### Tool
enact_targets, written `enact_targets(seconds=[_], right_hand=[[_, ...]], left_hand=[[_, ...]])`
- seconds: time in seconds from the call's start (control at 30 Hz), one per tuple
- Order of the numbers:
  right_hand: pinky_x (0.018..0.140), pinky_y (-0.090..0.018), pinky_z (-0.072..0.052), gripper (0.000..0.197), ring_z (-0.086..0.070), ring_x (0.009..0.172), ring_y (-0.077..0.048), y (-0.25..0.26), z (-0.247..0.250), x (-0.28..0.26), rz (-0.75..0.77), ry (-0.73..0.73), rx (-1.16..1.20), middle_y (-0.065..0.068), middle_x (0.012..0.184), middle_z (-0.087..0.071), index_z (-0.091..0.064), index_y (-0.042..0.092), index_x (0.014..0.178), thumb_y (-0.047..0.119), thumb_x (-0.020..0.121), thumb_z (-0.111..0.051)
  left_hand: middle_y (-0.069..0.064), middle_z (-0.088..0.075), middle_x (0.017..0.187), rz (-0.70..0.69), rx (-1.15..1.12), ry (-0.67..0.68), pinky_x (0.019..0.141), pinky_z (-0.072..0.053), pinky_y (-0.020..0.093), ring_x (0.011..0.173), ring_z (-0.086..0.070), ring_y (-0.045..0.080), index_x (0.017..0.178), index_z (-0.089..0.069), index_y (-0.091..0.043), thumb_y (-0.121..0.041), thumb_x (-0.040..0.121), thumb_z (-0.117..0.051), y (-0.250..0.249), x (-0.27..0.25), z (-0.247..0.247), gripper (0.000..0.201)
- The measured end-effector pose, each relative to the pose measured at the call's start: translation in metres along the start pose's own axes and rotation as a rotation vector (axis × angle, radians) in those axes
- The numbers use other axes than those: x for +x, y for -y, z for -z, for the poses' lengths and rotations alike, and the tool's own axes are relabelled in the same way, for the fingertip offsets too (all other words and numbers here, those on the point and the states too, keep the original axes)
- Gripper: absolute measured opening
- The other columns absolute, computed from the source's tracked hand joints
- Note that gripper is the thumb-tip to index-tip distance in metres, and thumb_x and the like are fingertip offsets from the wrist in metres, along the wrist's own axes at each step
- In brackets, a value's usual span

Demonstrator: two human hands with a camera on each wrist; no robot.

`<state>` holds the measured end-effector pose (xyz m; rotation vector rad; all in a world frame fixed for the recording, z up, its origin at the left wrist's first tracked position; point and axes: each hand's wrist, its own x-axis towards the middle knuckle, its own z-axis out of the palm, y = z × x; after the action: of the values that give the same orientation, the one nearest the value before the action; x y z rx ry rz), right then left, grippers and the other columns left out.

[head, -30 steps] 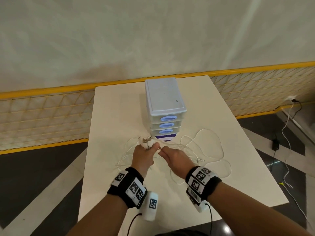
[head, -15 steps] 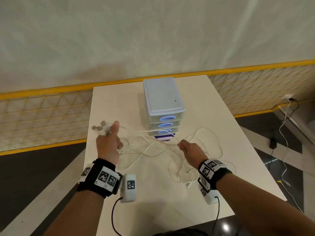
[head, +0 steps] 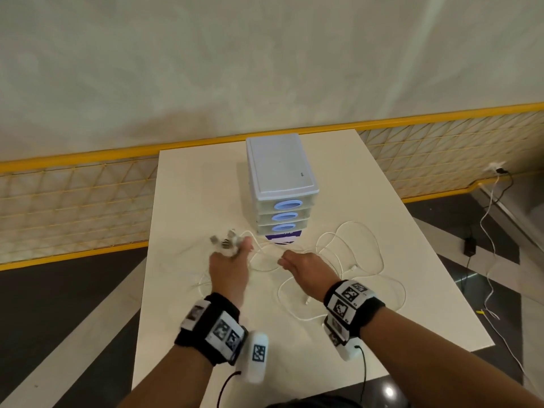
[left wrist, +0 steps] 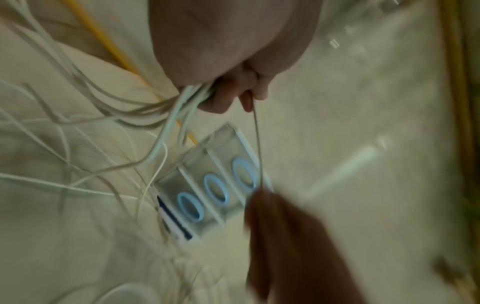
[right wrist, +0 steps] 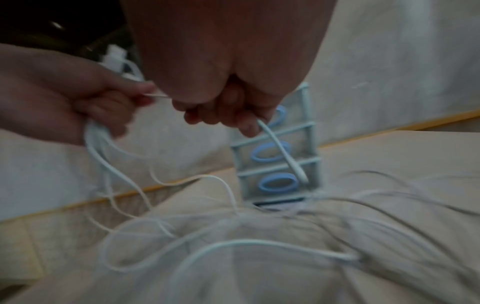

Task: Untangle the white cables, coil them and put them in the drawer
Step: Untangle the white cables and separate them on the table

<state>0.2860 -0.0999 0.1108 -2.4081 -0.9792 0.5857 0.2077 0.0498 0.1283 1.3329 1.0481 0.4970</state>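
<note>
Both hands pinching thin white cables.

A white table stands against a yellow mesh railing, with a wall socket and a black adapter on the dark floor to the right.
</note>
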Motion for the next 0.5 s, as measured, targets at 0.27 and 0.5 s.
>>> enact_targets(seconds=[0.27, 0.5], right_hand=[[0.076, -0.036, -0.044, 0.029, -0.061, 0.085, -0.035, -0.045, 0.008, -0.006, -0.188, -0.090, 0.089, -0.012, 0.090, -0.070, -0.055, 0.008, 0.091, 0.030, 0.098, -0.039], [0.078, -0.039, -0.046, 0.036, -0.061, 0.089, -0.036, -0.092, 0.019, -0.006, -0.362, -0.138, 0.075, -0.015, 0.093, -0.069, -0.058, 0.005, 0.090, 0.031, 0.099, -0.035]], left_hand=[[-0.010, -0.035, 0.035, 0.108, -0.146, 0.064, 0.038, -0.029, 0.020, 0.032, -0.030, 0.007, 0.077, -0.065, -0.009, -0.025, 0.085, -0.068, 0.001, 0.029, 0.020, 0.018], [-0.008, -0.024, 0.039, 0.260, 0.103, 0.382, 0.036, -0.020, 0.017, 0.032, -0.020, 0.008, 0.073, -0.062, -0.006, -0.025, 0.089, -0.062, 0.030, 0.017, 0.027, 0.025]])
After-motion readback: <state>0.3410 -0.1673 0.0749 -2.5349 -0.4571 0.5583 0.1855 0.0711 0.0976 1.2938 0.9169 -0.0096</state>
